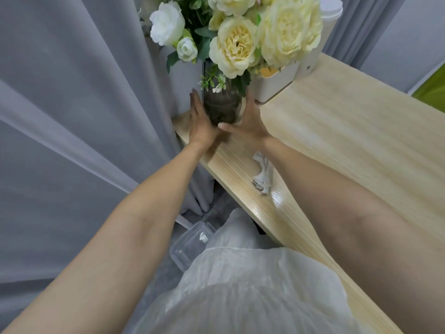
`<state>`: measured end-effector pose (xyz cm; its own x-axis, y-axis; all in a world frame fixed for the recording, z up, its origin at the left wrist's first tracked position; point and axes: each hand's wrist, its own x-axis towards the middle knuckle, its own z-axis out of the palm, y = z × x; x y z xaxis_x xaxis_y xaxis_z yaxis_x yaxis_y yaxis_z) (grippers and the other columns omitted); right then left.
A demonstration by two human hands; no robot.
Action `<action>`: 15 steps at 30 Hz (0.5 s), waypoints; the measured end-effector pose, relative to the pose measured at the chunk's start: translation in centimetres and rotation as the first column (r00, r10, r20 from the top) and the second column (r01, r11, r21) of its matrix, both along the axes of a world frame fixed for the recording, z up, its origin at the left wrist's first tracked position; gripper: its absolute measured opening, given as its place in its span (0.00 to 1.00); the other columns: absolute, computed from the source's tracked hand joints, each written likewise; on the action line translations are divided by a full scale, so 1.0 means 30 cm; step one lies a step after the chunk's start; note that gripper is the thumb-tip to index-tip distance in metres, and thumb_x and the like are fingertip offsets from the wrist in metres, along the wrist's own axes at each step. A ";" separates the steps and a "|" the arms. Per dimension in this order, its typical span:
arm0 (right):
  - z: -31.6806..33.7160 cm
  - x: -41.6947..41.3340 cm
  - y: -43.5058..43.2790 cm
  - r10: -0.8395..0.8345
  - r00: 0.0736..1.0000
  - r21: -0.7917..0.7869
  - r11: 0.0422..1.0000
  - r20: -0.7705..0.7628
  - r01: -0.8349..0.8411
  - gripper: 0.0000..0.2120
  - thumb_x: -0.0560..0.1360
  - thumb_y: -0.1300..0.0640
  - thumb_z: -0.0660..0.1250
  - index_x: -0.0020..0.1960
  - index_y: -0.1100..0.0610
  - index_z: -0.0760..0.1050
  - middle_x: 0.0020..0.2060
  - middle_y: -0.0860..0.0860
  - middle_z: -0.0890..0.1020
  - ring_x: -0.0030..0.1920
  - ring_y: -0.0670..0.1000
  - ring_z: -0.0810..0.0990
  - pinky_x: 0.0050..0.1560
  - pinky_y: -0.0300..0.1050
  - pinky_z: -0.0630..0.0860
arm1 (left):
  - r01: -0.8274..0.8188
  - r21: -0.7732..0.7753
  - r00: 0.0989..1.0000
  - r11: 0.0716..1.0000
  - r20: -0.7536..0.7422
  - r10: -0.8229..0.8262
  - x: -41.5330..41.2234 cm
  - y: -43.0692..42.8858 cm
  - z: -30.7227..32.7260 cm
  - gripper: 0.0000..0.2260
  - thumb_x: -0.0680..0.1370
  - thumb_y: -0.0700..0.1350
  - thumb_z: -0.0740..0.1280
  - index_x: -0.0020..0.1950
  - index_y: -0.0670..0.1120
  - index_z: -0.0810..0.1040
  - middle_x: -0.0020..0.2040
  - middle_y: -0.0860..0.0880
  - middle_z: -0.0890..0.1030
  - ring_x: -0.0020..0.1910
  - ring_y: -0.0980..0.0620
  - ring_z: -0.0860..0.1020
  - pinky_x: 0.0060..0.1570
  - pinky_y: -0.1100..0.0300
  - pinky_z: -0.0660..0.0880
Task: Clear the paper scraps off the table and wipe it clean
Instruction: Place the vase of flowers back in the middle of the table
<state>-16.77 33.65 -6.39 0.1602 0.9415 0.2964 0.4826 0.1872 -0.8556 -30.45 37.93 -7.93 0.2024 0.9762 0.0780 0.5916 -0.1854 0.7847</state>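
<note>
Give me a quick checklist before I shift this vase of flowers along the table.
1. Both hands on the vase: ok. Left hand and right hand press its two sides.
2. Base of vase seated on the table: cannot tell, fingers hide it.
3. Distance from the table's corner: not ok, the vase stands close to the edge by the curtain.
4. Room to the right: not ok, the white box sits right beside the vase.
5. Crumpled cloth out of the way: ok, it lies nearer you, apart from the vase.
6. Paper scraps on the table: none in view.
</note>
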 end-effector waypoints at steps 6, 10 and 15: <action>-0.007 0.032 0.073 -0.003 0.999 -0.108 0.994 -0.054 -0.003 0.58 0.59 0.42 0.79 0.75 0.62 0.48 0.69 0.53 0.67 0.70 0.50 0.67 0.69 0.47 0.68 | 0.165 0.016 0.979 0.986 0.119 -0.165 -0.012 0.072 -0.034 0.62 0.62 0.48 0.81 0.77 0.43 0.36 0.78 0.43 0.49 0.76 0.48 0.54 0.70 0.60 0.58; -0.017 0.061 0.116 0.086 0.994 -0.196 0.976 -0.071 -0.099 0.49 0.65 0.51 0.79 0.74 0.63 0.52 0.67 0.52 0.69 0.67 0.45 0.67 0.60 0.24 0.67 | 0.254 0.064 0.952 0.965 0.161 -0.261 -0.034 0.091 -0.039 0.57 0.66 0.44 0.79 0.77 0.39 0.37 0.77 0.41 0.54 0.75 0.47 0.58 0.71 0.60 0.61; -0.006 0.065 0.138 0.091 0.993 -0.258 0.960 -0.074 -0.107 0.48 0.64 0.41 0.75 0.74 0.59 0.58 0.66 0.50 0.73 0.65 0.44 0.70 0.60 0.28 0.69 | 0.392 0.025 0.890 0.920 0.245 -0.386 -0.075 0.103 -0.012 0.44 0.76 0.39 0.70 0.76 0.36 0.38 0.76 0.39 0.54 0.75 0.47 0.57 0.68 0.70 0.62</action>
